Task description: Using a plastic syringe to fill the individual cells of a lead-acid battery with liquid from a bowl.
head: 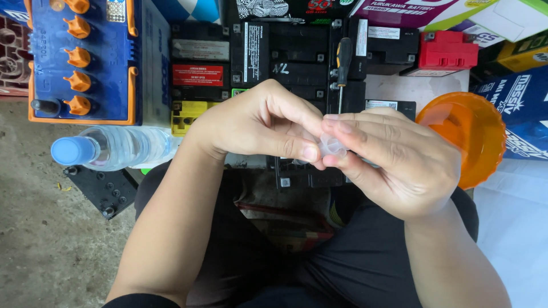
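Observation:
My left hand (257,125) and my right hand (394,159) meet in front of me, above my lap. Between their fingertips they pinch a small clear plastic piece (331,146). Most of that piece is hidden by my fingers, so its shape is unclear. Both hands hover over a small black battery (297,177) that lies partly hidden beneath them.
Several black batteries (285,57) sit ahead, with a screwdriver (343,63) lying on them. A large blue battery with orange caps (85,63) stands at the left, a clear water bottle (114,148) beside it. An orange bowl (468,131) is at the right, a red battery (448,51) behind it.

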